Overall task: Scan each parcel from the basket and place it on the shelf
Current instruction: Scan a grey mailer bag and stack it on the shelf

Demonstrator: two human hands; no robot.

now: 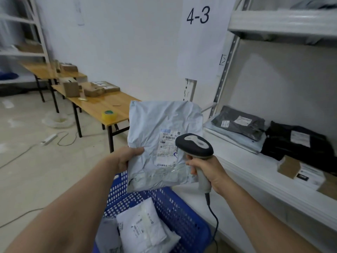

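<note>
My left hand (127,157) grips the left edge of a pale grey plastic parcel (155,128), held upright above the blue basket (184,214). Its shipping label (168,148) faces me. My right hand (206,172) grips the handle of a grey and black barcode scanner (196,145), whose head sits right in front of the label and covers part of it. Inside the basket lie more white parcels (144,229). The white shelf (255,172) runs along the right.
On the shelf lie a dark grey parcel (240,122), a black parcel (299,141) and a small cardboard box (291,167). Wooden tables (102,105) with boxes and a tape roll (109,115) stand at left. Cables and a power strip (48,139) lie on the floor.
</note>
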